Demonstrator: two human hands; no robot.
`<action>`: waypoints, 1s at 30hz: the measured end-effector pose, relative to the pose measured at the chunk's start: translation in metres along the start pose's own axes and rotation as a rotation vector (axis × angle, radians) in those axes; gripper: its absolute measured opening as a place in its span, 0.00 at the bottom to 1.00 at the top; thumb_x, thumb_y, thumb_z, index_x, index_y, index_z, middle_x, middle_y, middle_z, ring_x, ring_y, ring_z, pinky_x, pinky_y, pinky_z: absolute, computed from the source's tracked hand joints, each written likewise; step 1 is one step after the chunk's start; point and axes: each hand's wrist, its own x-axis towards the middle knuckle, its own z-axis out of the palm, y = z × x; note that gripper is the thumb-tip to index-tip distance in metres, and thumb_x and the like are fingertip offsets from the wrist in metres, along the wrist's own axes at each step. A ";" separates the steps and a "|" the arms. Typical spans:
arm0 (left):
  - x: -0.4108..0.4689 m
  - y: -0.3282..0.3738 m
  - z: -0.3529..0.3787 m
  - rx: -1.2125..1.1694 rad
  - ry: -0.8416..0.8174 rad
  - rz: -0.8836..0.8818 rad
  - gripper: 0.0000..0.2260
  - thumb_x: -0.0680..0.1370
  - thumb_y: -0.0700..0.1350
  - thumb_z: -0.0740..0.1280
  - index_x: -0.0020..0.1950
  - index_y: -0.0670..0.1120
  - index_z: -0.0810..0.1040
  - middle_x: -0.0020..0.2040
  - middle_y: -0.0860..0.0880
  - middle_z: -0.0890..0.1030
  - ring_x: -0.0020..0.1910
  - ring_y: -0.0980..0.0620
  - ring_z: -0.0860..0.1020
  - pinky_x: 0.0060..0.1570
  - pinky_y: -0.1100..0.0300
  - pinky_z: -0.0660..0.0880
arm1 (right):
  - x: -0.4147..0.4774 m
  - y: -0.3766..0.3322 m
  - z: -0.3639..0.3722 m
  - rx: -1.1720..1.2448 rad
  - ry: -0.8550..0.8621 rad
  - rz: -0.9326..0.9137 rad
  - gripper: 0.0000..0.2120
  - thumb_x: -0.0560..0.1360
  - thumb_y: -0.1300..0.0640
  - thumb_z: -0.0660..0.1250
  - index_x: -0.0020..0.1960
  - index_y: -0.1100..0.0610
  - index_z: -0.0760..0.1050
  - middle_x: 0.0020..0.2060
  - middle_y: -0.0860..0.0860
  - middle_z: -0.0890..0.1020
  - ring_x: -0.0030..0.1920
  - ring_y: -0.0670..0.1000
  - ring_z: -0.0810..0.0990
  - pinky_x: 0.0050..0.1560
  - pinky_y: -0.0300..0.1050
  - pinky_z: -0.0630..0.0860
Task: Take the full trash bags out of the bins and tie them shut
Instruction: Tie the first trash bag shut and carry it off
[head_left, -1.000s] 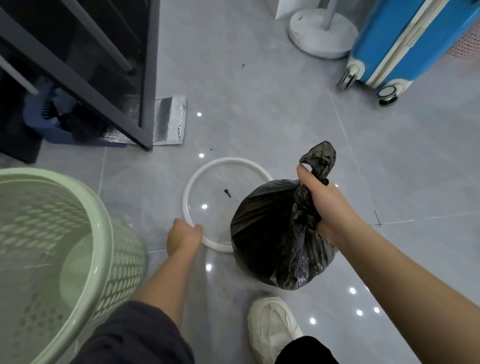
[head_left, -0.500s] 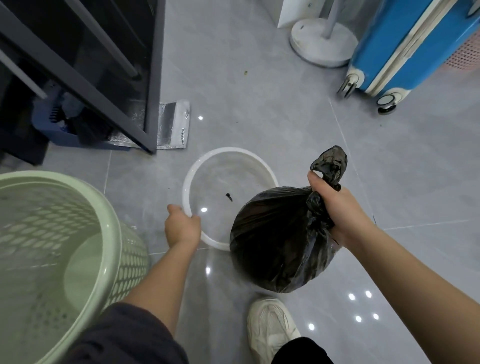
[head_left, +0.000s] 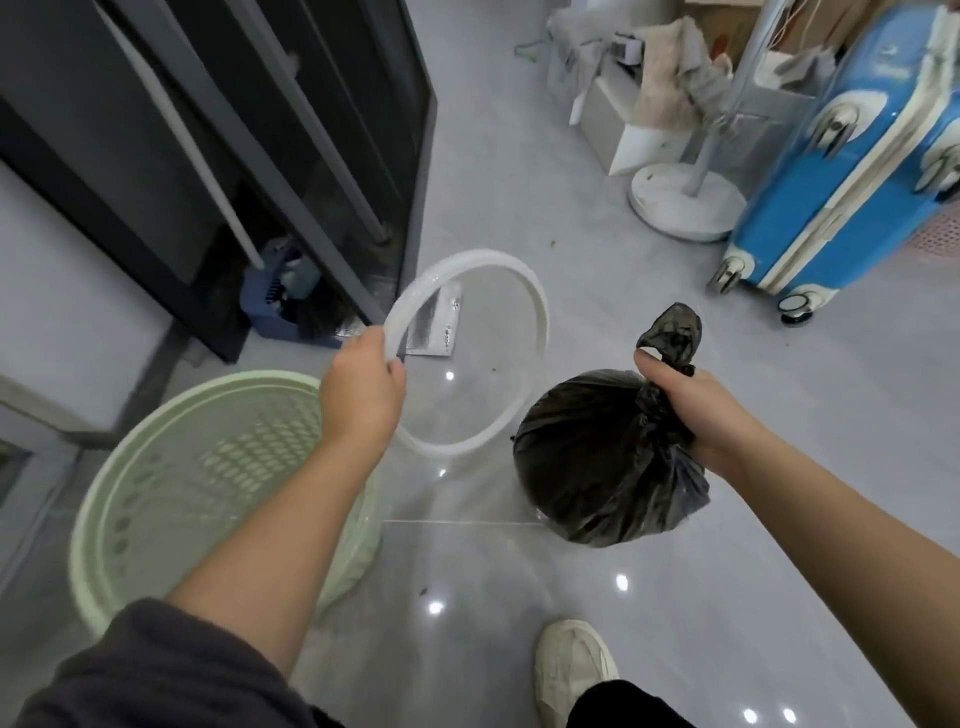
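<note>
Starting at the left, you've got the green bin (head_left: 208, 478) standing on the floor (head_left: 519, 182) with no liner that I can see, so that one's been emptied out. Your left hand (head_left: 363, 395) is just above its far rim, fingers curled tight around the near-left edge of the white ring (head_left: 540, 322), holding it up off the floor at a tilt. Looks like the hoop that clamps a bag onto the bin, though that's my guess.

Moving right, the black trash bag (head_left: 592, 467) hangs clear of the floor, bulging and full. Your right hand (head_left: 685, 405) is fisted snug around its twisted neck, with the bunched top poking out above your thumb. I honestly can't tell if there's a real knot in there or just a twist.

So progress-wise: bag is out, neck is gathered, probably tied. What's left is confirming the knot, then any other bins; none show here. Your white shoe (head_left: 571, 670) is right below the bag, so mind where you set it down.
</note>
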 end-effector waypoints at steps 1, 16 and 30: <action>0.004 -0.005 -0.013 -0.021 0.027 -0.033 0.06 0.75 0.41 0.63 0.50 0.41 0.75 0.44 0.41 0.77 0.42 0.39 0.76 0.36 0.54 0.67 | -0.003 -0.007 0.003 -0.004 0.004 -0.013 0.19 0.73 0.44 0.69 0.54 0.58 0.76 0.50 0.59 0.84 0.48 0.59 0.84 0.57 0.57 0.77; -0.036 -0.138 -0.167 -0.224 -0.219 -0.664 0.06 0.73 0.40 0.66 0.37 0.42 0.81 0.32 0.43 0.82 0.28 0.46 0.81 0.34 0.56 0.80 | -0.055 -0.064 0.097 -0.160 -0.136 -0.090 0.14 0.75 0.47 0.68 0.47 0.58 0.74 0.37 0.55 0.79 0.37 0.55 0.80 0.46 0.49 0.75; -0.093 -0.221 -0.182 -0.213 -0.243 -0.851 0.08 0.72 0.40 0.67 0.36 0.36 0.80 0.31 0.37 0.82 0.29 0.41 0.83 0.37 0.45 0.82 | -0.076 -0.037 0.176 -0.312 -0.163 -0.100 0.18 0.76 0.43 0.64 0.46 0.59 0.74 0.43 0.56 0.78 0.44 0.56 0.79 0.46 0.47 0.71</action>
